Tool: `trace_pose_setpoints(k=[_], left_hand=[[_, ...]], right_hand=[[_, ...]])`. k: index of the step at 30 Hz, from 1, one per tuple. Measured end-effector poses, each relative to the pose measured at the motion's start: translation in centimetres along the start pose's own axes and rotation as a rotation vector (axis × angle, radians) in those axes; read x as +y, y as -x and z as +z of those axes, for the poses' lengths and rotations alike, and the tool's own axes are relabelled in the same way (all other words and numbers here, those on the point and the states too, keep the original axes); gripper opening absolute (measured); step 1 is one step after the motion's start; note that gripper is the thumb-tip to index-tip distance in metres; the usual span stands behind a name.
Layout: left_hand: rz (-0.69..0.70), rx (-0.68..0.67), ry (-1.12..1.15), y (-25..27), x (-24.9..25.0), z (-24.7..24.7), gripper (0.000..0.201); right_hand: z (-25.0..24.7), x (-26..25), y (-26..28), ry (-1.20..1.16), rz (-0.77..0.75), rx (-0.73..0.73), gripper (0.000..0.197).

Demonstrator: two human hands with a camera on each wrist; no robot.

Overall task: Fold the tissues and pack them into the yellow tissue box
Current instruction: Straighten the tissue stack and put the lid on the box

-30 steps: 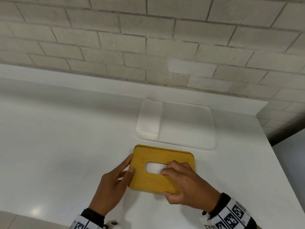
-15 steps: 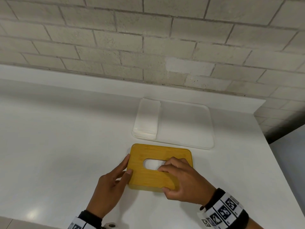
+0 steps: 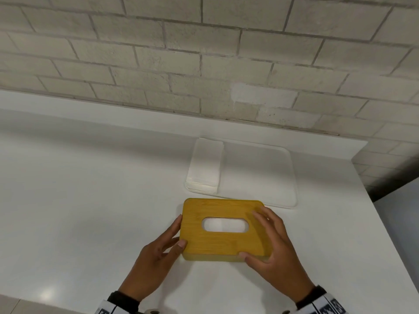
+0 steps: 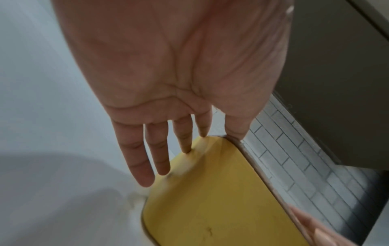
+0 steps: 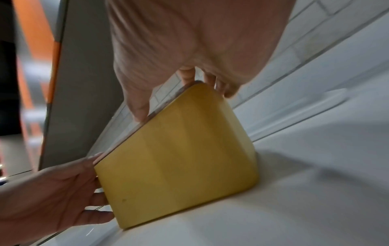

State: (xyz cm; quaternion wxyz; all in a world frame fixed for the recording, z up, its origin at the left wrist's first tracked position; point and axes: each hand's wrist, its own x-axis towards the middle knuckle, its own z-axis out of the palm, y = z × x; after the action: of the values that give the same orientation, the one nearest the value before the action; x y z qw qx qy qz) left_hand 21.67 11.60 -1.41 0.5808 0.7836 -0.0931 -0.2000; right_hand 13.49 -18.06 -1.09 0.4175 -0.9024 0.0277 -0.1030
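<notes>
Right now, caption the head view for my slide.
Left hand braces and right hand grips the lidded yellow tissue box on a white counter; folded tissues sit on a tray behind.

On the white counter (image 3: 90,211), we take the yellow rectangular tissue box (image 3: 217,243) as our landmark. Just behind it lies the flat white rectangular tray (image 3: 260,175), with the stack of folded white tissues (image 3: 205,168) on its left end.
</notes>
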Motion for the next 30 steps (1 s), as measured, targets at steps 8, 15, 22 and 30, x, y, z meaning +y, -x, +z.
trace_pose_setpoints(k=[8, 15, 22, 30], left_hand=[[-0.022, 0.081, 0.062, 0.0, 0.2, 1.2, 0.049], [-0.014, 0.135, 0.012, 0.4, 0.0, 1.9, 0.048], [-0.030, 0.179, 0.006, -0.7, -0.4, 2.4, 0.050], [0.097, 0.194, -0.103, -1.0, 0.0, 2.9, 0.047]], right_hand=[[-0.8, 1.7, 1.6, -0.562, 0.336, -0.002, 0.066], [-0.7, 2.2, 2.0, -0.605, 0.343, -0.003, 0.063], [0.3, 1.2, 1.3, -0.609, 0.359, 0.113, 0.055], [-2.2, 0.9, -2.3, 0.015, 0.075, 0.071, 0.061]])
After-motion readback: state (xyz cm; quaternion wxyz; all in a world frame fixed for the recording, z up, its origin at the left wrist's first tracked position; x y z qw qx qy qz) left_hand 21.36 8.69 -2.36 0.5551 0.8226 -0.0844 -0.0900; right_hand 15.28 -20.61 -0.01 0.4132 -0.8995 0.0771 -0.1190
